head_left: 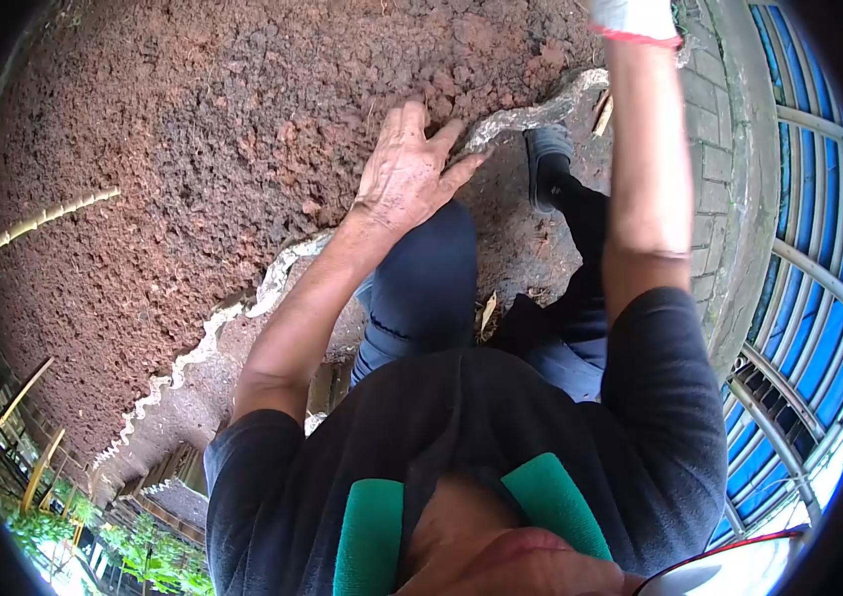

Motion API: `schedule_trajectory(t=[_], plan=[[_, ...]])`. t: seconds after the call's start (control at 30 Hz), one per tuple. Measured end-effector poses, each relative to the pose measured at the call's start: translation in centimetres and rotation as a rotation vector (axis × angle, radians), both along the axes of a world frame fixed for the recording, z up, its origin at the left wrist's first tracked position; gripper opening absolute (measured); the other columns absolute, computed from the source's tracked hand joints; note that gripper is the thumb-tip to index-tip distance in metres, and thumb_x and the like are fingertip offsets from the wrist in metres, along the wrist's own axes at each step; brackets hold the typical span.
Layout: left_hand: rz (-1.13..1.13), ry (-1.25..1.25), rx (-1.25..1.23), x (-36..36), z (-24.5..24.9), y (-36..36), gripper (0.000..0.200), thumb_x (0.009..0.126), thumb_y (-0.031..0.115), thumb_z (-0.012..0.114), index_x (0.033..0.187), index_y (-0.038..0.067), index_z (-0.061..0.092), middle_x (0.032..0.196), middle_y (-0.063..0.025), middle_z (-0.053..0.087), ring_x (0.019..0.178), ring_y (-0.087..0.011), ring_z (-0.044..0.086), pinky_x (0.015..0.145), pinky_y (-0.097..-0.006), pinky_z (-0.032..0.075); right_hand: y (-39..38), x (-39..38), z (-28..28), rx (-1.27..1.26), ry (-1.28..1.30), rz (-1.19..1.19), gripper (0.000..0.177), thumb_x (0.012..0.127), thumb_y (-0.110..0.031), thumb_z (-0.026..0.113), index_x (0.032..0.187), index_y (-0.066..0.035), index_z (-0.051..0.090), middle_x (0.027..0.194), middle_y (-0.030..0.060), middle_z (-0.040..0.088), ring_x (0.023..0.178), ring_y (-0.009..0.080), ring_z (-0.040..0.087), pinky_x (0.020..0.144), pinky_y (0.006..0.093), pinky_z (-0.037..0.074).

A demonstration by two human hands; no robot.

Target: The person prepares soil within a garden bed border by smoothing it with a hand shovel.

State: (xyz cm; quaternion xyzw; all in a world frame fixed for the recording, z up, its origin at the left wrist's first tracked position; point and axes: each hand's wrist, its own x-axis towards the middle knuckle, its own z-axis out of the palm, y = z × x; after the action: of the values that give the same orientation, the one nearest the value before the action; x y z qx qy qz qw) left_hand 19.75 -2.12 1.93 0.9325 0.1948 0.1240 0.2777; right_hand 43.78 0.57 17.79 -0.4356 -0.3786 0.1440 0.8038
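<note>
Soil (193,149) fills the edged bed (277,273), left hand (403,179) flat on it.

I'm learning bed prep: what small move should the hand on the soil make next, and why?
Probably draw the left hand back toward the pale edging, levelling clods: it lies flat, fingers spread, on lumpy red soil right beside that rim.
</note>
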Motion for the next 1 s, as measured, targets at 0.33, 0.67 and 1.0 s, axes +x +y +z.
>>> schedule_trajectory(t=[0.33,0.67,1.0], plan=[[-0.178,0.033,0.239,2.1,0.0,0.3,0.068,0.087,0.041,0.069,0.139,0.000,0.052,0.122,-0.0217,0.051,0.129,-0.0385,0.043,0.111,-0.0519,0.032,0.6,-1.4,-4.2,-0.269,0.045,0.082,0.008,0.083,-0.004,0.068,0.078,0.001,0.069,0.070,0.0073,0.069,0.060,0.0153,0.064,0.057,0.0289,0.050],[-0.047,0.051,0.252,1.8,0.4,0.1,0.074,0.082,0.052,0.071,0.136,0.003,0.057,0.119,-0.0202,0.048,0.128,-0.0410,0.040,0.112,-0.0570,0.029,2.0,1.8,-1.8,-0.184,0.031,0.088,0.011,0.085,-0.011,0.067,0.081,0.000,0.067,0.068,0.0077,0.063,0.052,0.0165,0.055,0.050,0.0301,0.045],[-0.023,0.036,0.254,2.1,0.4,0.2,0.078,0.084,0.055,0.068,0.138,0.001,0.053,0.118,-0.0213,0.047,0.127,-0.0411,0.041,0.110,-0.0605,0.029,3.3,5.7,-6.2,-0.457,0.035,-0.136,0.011,0.079,-0.012,0.072,0.074,-0.003,0.071,0.065,0.0037,0.064,0.053,0.0150,0.057,0.047,0.0271,0.042]])
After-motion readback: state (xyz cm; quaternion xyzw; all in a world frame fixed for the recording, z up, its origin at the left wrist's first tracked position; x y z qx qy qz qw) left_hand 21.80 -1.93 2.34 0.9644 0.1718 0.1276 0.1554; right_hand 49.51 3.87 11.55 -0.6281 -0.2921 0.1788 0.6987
